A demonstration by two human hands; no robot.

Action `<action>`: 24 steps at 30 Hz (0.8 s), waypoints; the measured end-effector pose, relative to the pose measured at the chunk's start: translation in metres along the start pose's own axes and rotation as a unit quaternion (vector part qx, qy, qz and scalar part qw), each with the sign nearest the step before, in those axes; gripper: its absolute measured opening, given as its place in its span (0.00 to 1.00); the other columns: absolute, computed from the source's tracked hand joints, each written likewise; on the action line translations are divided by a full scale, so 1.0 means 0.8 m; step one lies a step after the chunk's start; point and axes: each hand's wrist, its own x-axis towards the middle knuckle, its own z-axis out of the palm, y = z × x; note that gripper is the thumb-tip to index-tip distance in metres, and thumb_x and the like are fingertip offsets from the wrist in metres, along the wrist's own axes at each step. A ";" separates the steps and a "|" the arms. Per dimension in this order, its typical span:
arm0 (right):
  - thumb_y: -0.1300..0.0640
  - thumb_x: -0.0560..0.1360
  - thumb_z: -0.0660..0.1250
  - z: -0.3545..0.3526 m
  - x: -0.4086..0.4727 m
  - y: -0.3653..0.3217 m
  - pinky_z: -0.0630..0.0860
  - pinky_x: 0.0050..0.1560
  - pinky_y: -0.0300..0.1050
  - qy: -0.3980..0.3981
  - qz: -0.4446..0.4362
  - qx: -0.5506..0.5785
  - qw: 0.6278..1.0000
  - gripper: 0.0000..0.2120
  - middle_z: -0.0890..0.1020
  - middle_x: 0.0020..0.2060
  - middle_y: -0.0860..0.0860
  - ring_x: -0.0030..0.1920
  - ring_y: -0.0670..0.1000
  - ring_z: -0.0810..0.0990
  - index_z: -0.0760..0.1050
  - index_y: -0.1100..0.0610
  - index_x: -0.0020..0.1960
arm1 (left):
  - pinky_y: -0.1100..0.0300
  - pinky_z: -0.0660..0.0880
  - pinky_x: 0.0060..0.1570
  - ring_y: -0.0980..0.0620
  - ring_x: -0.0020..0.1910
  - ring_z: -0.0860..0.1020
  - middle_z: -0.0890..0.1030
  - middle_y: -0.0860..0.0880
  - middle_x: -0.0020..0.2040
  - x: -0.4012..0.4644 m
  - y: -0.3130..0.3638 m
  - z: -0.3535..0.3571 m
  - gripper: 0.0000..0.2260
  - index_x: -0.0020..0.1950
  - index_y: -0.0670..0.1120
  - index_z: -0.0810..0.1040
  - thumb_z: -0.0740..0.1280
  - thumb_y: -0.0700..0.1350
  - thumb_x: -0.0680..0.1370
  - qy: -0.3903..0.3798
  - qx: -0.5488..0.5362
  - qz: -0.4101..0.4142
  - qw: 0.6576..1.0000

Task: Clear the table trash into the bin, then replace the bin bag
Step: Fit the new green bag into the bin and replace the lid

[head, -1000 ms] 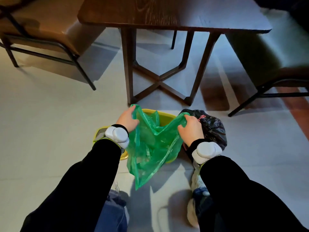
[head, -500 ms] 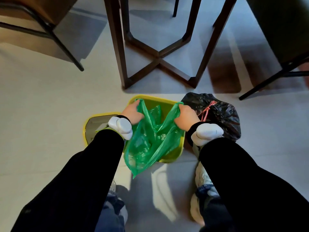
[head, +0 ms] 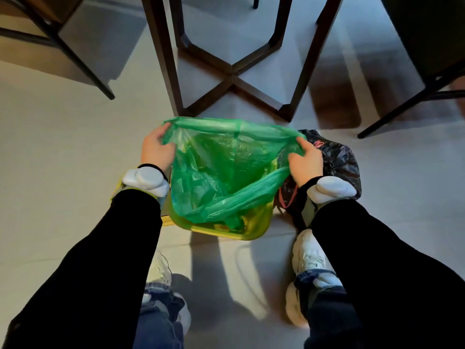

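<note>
Now both hands hold a green bin bag (head: 224, 170) stretched open over the yellow bin (head: 254, 229).

Its mouth spans from the left hand (head: 156, 149) to the right hand (head: 305, 161), the far hem drawn taut between them and the near hem sagging low into the bin below the wrists. Each hand is closed around a gathered corner of the hem, fingers curled over the plastic. Just beyond the right hand, touching its outer side, sits a tied black trash bag (head: 337, 159) on the floor. Farther out past both hands stand the dark table legs (head: 234, 71); white sneakers (head: 309, 255) show beneath the forearms.
</note>
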 end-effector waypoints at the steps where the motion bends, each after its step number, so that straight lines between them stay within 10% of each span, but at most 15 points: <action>1: 0.66 0.71 0.61 -0.001 0.001 0.006 0.70 0.67 0.49 -0.004 0.027 -0.008 1.000 0.25 0.76 0.65 0.59 0.63 0.57 0.75 0.69 0.59 0.69 | 0.67 0.66 0.60 0.46 0.67 0.72 0.73 0.42 0.69 0.000 -0.006 -0.004 0.23 0.69 0.41 0.71 0.59 0.31 0.74 0.004 0.008 -0.030 1.000; 5: 0.66 0.71 0.60 0.006 0.000 0.013 0.72 0.64 0.49 -0.026 0.047 -0.042 0.998 0.26 0.75 0.65 0.58 0.62 0.59 0.76 0.68 0.57 0.69 | 0.53 0.69 0.66 0.42 0.65 0.74 0.73 0.42 0.69 0.000 -0.023 -0.006 0.23 0.70 0.43 0.69 0.59 0.34 0.75 -0.040 0.063 -0.093 0.993; 14: 0.65 0.72 0.59 0.018 0.004 0.011 0.68 0.67 0.47 -0.020 0.052 -0.031 0.998 0.29 0.71 0.68 0.57 0.67 0.58 0.71 0.63 0.54 0.72 | 0.59 0.63 0.67 0.45 0.71 0.67 0.67 0.42 0.73 0.009 -0.012 0.006 0.27 0.74 0.41 0.62 0.60 0.33 0.75 -0.050 0.084 -0.060 0.993; 24: 0.64 0.76 0.57 0.025 -0.021 0.011 0.72 0.64 0.51 -0.109 0.099 -0.132 0.980 0.14 0.78 0.61 0.61 0.62 0.61 0.75 0.76 0.65 0.58 | 0.49 0.72 0.64 0.38 0.63 0.75 0.75 0.39 0.66 -0.008 -0.037 -0.001 0.17 0.64 0.40 0.76 0.58 0.35 0.77 -0.105 0.165 -0.153 0.969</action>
